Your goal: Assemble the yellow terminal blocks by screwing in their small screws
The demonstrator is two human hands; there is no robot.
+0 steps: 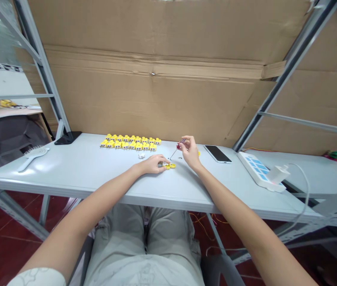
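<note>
My left hand rests on the grey table with its fingers closed around a small yellow plastic piece, part of which the fingers hide. In my right hand is a screwdriver with a reddish handle and a thin shaft. Its tip slants down to the left, close to the tabletop just above the yellow piece. Tiny dark screws lie beside the tip. Another bit of yellow shows behind my right hand, mostly hidden. A small white part lies to the left of my left hand.
Two rows of yellow pieces stand at the back. On the left lies a white hairbrush. A phone and a white power strip with plug and cable lie right. Cardboard walls the back between metal posts.
</note>
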